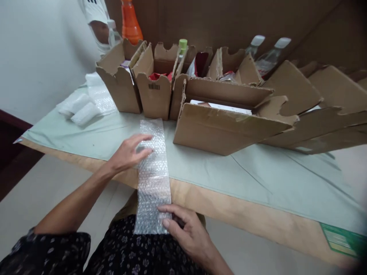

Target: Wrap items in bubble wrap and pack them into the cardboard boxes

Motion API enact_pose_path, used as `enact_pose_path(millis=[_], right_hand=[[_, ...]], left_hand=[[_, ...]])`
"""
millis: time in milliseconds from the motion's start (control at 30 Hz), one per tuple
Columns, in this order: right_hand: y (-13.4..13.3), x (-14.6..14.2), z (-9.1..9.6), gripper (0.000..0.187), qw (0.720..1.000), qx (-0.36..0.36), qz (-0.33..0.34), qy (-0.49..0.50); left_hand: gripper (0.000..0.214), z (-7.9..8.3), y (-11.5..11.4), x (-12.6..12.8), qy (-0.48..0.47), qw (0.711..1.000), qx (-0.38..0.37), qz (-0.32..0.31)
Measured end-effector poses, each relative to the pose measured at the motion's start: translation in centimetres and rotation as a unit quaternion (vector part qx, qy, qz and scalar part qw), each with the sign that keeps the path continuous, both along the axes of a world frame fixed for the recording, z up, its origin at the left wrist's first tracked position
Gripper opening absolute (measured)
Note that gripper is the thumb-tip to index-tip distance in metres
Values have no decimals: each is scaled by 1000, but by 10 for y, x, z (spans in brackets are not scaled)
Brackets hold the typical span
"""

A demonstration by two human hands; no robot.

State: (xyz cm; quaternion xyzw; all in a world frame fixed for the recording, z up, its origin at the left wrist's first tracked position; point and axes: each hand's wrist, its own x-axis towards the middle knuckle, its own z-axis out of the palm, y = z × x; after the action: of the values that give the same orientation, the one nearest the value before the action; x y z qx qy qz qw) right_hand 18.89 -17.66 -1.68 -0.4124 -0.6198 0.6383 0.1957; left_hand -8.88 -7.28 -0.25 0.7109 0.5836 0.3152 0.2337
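Observation:
A long strip of clear bubble wrap (pixel 154 168) lies over the table's front edge, its near end reaching over my lap. My left hand (pixel 130 152) is over the strip's left side, thumb and fingers apart, nothing between them. Near the lower end, my right hand (pixel 187 233) rests at the strip's right edge. Its thumb and index finger are spread on or just above the plastic, and its other fingers are partly hidden.
Cardboard boxes (pixel 223 128) with packets inside line the back of the table (pixel 197 164). Rolled bubble wrap (pixel 86 112) lies at the left. An orange bottle (pixel 131 25) and clear bottles (pixel 269 57) stand behind. A person's sleeve (pixel 96 11) shows at upper left.

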Motion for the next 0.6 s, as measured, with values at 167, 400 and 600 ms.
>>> enact_pose_path(millis=[167, 400, 600], right_hand=[[32, -10, 10, 42, 987, -76, -50, 136], [79, -46, 0, 65, 981, -31, -105, 159], [68, -27, -10, 45, 917, 390, -48, -73]], left_hand=[[89, 1, -98, -16, -283, 936, -144, -151], [53, -18, -70, 10, -138, 977, -65, 148], [58, -38, -47, 11, -14, 990, -29, 135]])
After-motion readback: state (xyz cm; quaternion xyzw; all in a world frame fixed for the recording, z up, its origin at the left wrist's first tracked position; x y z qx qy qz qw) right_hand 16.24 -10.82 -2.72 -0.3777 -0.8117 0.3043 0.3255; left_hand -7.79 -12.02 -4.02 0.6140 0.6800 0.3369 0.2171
